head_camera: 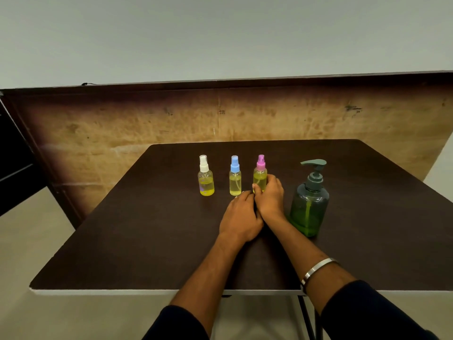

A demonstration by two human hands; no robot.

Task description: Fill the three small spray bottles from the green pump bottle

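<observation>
Counter (147, 229): dark brown top with a pale front edge, carrying every item listed; a worn brown board stands upright behind it.

Green pump bottle (309, 207): stands upright at the right of the row, long axis vertical. Translucent green body, roughly half full of green liquid, with a dip tube visible inside. Dark grey-green pump head, spout pointing left toward the small bottles.

Right hand (269, 196): the grip is closed around the lower part of the pink-capped spray bottle, thumb at the front and fingers wrapped round its right side. A metal bangle (316, 268) sits on the forearm above a dark sleeve.

Left hand (241, 217): rests on the counter, touching the right hand, fingers loosely curled and holding nothing.

Pink-capped spray bottle (260, 174): upright, just left of the pump bottle, clear body with yellow-green liquid.

Blue-capped spray bottle (235, 179): upright, middle of the row, filled high with pale yellow liquid.

White-capped spray bottle (206, 179): upright, leftmost, roughly half full of yellow-green liquid.

The three stand apart in a row across the counter.
</observation>
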